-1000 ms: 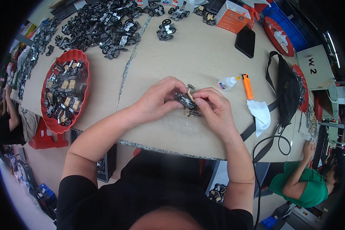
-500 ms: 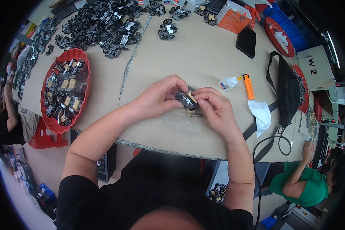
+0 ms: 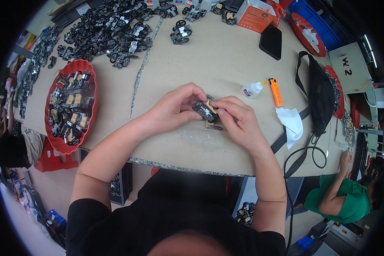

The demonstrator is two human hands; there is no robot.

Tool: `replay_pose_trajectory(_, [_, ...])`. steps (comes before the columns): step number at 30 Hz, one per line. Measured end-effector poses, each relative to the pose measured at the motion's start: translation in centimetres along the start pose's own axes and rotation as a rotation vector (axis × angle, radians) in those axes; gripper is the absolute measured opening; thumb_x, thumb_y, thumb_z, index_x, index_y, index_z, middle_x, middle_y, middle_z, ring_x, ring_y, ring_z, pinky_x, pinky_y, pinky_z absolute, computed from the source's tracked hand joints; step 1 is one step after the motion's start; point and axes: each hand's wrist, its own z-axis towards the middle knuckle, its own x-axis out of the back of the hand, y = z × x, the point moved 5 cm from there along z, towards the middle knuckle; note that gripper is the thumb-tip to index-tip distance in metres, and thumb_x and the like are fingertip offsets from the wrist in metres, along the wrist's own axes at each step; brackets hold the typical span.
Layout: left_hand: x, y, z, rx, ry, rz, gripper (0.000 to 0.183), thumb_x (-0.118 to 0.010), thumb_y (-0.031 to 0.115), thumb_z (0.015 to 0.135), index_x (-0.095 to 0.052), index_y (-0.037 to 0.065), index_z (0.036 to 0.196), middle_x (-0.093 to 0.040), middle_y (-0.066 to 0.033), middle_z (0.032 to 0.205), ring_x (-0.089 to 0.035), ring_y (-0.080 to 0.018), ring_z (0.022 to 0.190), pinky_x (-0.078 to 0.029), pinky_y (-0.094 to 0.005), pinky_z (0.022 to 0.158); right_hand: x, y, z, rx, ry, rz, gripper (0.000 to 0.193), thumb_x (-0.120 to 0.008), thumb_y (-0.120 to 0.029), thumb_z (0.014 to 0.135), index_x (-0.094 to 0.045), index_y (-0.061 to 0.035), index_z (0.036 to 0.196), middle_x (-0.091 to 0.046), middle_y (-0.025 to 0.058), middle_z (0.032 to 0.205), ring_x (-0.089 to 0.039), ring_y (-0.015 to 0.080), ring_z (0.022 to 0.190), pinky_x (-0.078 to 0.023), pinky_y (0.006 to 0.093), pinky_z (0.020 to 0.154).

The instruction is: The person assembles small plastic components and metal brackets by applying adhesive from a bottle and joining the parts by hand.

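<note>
Near the table's front edge, my left hand [image 3: 175, 106] grips a small dark toy vehicle body [image 3: 204, 112] between thumb and fingers. My right hand [image 3: 240, 120] is closed in a pinch on a tan piece [image 3: 210, 106] at the right side of that body. The two parts touch; my fingertips hide how far they fit together. Just below them on the table lies another small tan-and-dark part [image 3: 213, 126], partly covered. To the right of my hands rests a white glue bottle [image 3: 251, 90] with a yellow tip.
A red scalloped tray [image 3: 95, 111] of tan-and-dark parts stands left, below a heap of dark toy vehicles [image 3: 111, 36]. Rightward lie an orange tool [image 3: 276, 93], a white cloth [image 3: 291, 123], a phone [image 3: 270, 42] and a black bag [image 3: 321, 96]. A person in green [image 3: 343, 198] works at right.
The view has shifted slightly. Both hands keep nearly the same grip, with my right fingers a little more drawn together over the tan piece.
</note>
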Motion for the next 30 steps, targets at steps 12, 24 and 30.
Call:
replay_pose_trajectory(12, [0.1, 0.0, 0.0, -0.014, 0.000, 0.021, 0.030, -0.055, -0.010, 0.077, -0.041, 0.005, 0.100, -0.047, -0.0024, 0.097, -0.052, -0.0093, 0.093, -0.046, -0.0232, 0.082, -0.3, 0.1, 0.0, 0.003, -0.033, -0.019, 0.019, -0.053, -0.003, 0.077, -0.060, 0.0018, 0.093, -0.056, 0.0098, 0.082, -0.053, 0.0215, 0.078, -0.043, 0.0295, 0.066])
replay_pose_trajectory(24, [0.1, -0.2, -0.2, 0.001, 0.016, 0.004, 0.032, -0.056, -0.010, 0.076, -0.041, 0.004, 0.100, -0.047, -0.0025, 0.096, -0.052, -0.0090, 0.090, -0.044, -0.0237, 0.081, -0.6, -0.7, 0.1, 0.136, -0.063, -0.104, 0.029, -0.066, -0.011, 0.068, -0.059, -0.0017, 0.095, -0.054, 0.0076, 0.083, -0.050, 0.0217, 0.079, -0.042, 0.0300, 0.068])
replay_pose_trajectory(30, [-0.2, 0.2, -0.5, -0.037, 0.073, 0.094, 0.037, -0.062, -0.005, 0.072, -0.043, 0.004, 0.102, -0.047, -0.0044, 0.096, -0.053, -0.0115, 0.090, -0.046, -0.0258, 0.077, -0.4, -1.0, 0.0, 0.194, -0.065, -0.215, 0.033, -0.069, -0.012, 0.065, -0.058, -0.0030, 0.095, -0.053, 0.0061, 0.085, -0.048, 0.0218, 0.079, -0.042, 0.0315, 0.067])
